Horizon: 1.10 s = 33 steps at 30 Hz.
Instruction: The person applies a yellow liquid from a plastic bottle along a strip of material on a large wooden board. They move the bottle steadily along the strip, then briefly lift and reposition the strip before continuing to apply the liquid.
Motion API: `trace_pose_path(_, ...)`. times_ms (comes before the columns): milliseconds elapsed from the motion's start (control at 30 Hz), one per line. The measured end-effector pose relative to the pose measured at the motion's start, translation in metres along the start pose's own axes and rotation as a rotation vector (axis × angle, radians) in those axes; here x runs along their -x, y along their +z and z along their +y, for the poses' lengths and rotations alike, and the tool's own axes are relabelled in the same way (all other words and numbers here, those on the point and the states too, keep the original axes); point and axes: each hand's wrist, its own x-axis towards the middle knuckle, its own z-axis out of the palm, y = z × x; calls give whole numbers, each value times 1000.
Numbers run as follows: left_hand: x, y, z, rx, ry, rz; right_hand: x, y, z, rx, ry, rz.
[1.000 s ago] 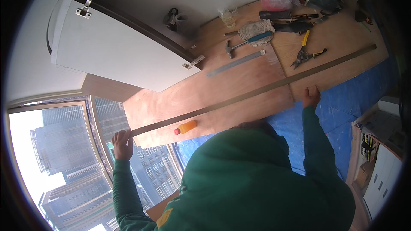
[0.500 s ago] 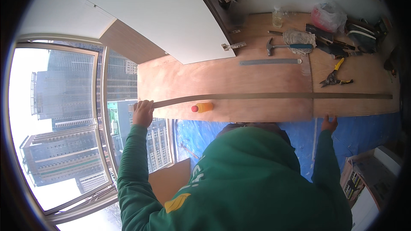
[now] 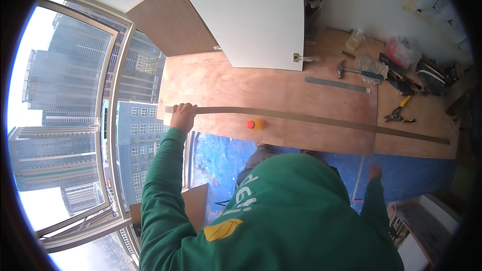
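Observation:
A long, thin brown strip [image 3: 301, 117] runs across the plywood surface [image 3: 241, 83] from left to right. Near its left end my left hand [image 3: 184, 116] is closed around it, a short piece poking out past the fingers. Just on my side of the strip is a small yellow-orange bottle [image 3: 258, 124] with a red cap. My right hand [image 3: 374, 171] hangs off the near edge of the plywood, above the blue sheeting, apart from the strip; motion smears its fingers.
A white panel [image 3: 246, 15] with a metal hinge juts over the far side. Beyond the strip lie a grey metal ruler-like bar [image 3: 336, 85], a hammer [image 3: 369, 74], yellow-handled snips [image 3: 400, 111] and a clear bottle [image 3: 355, 40]. Windows [image 3: 65, 100] stand at left, blue sheeting [image 3: 221, 153] below.
My left hand has moved inward along the strip, whose left end now shows beyond it. My right hand has come off the plywood edge toward me. The view has turned and shifted.

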Motion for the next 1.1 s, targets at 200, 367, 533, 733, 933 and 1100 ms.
trace_pose_path(200, -6, 61, -56, 20, 29, -98, 80, 26, -85, -374, 220, -27)
trace_pose_path(367, -6, 113, -109, 141, 83, -134, 188, 59, -173, -140, 218, 28)
trace_pose_path(533, 2, 161, -154, 152, 212, -154, 290, 82, -266, -105, 168, 4)
trace_pose_path(733, -22, 181, -139, 222, 322, -186, 355, 102, -269, -60, 307, -10)
trace_pose_path(933, -58, 173, -109, 228, 414, -180, 380, 114, -248, -115, 390, 82)
trace_pose_path(1100, -79, 167, -107, 198, 484, -186, 390, 128, -258, -143, 452, 65)
